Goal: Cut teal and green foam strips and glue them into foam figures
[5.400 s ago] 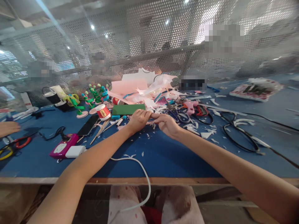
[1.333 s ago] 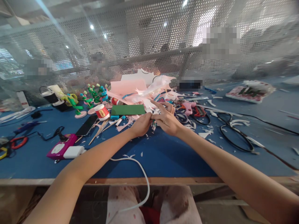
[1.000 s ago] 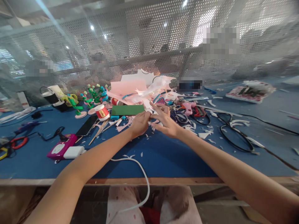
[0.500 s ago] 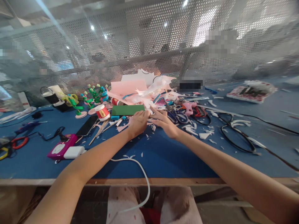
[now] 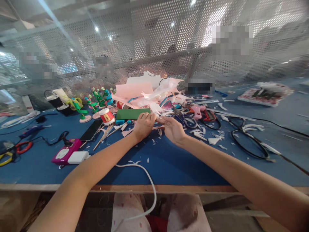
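Observation:
My left hand [image 5: 145, 125] is closed just above the table, its fingers curled down beside a green strip [image 5: 132, 113]. Facing it, my right hand [image 5: 174, 130] has its fingers pressed together, tips meeting those of the left. Whatever lies between the fingertips is too small and covered to make out. Behind the hands rises a heap of pink sheets [image 5: 135, 90] and white scraps. A tub with a red label [image 5: 107, 116] stands left of the green strip, near thin wooden sticks [image 5: 101, 138]. Blue-handled scissors [image 5: 189, 122] lie right of my right hand.
A pink glue gun [image 5: 198, 111] rests beyond the scissors. Small green plant models [image 5: 83, 112] stand at the back left. A phone [image 5: 91, 130] and a magenta power socket [image 5: 67, 152] lie on the left. A black cable [image 5: 233, 141] loops at the right.
My right hand's fingers, stretched out and spread before, have drawn together and curled in against my left fingertips. My left hand has stayed closed in about the same place.

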Demonstrator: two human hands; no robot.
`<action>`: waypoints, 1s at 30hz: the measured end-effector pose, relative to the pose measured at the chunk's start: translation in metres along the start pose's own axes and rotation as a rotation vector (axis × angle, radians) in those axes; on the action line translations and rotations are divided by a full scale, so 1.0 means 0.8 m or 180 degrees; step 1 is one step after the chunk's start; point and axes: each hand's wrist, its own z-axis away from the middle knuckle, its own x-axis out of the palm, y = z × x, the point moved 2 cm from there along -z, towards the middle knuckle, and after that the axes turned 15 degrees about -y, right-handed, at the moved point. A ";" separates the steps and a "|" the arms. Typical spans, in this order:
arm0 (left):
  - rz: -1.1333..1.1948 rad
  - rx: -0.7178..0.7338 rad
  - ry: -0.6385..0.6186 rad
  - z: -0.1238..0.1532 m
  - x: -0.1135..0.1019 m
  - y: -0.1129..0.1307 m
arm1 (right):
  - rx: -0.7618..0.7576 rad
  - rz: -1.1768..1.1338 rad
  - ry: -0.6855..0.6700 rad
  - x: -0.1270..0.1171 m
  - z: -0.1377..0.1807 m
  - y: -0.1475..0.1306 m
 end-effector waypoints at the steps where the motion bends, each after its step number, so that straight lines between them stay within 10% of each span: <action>1: -0.0014 0.0014 0.0009 0.000 0.000 0.000 | 0.0077 -0.0141 0.0035 0.002 0.001 -0.002; 30: -0.0502 0.0181 0.0388 -0.004 -0.001 -0.007 | 0.0614 -0.1608 0.0029 0.006 0.009 -0.016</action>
